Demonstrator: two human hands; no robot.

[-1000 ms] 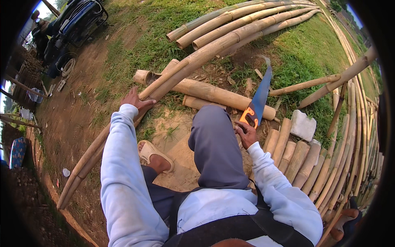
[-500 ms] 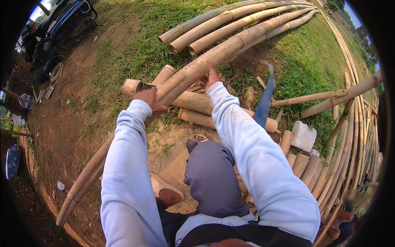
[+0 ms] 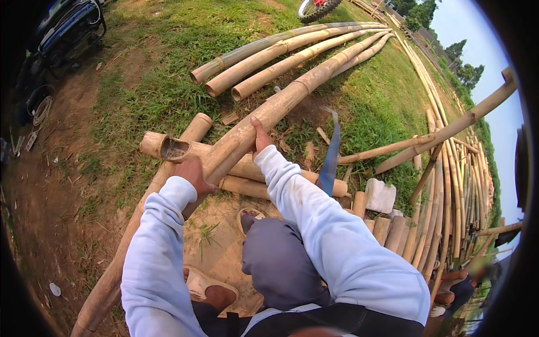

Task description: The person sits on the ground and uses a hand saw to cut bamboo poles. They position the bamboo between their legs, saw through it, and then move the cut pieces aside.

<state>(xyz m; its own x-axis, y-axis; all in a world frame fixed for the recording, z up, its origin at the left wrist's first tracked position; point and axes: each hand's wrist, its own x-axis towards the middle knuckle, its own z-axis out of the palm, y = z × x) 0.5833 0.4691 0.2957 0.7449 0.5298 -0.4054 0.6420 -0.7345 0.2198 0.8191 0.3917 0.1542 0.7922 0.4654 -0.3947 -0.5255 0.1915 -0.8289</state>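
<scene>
Left hand [image 3: 191, 175] and right hand [image 3: 261, 136] wrap the bamboo pole [image 3: 275, 110] — short logs [image 3: 244, 167] crossing underneath, saw blade [image 3: 330, 155] jutting right — grass [image 3: 126, 87] spreading left.

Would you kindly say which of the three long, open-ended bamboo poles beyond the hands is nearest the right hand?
The lowest long tan bamboo pole: its open end sits closest to the right hand, the others' farther left.

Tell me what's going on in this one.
A person is handling a bamboo pole: left grip on its nearer part, right grip further along. It passes over a notched piece; contact there is unclear. A saw, in neither grip, shows beyond the right sleeve, its handle hidden.
</scene>
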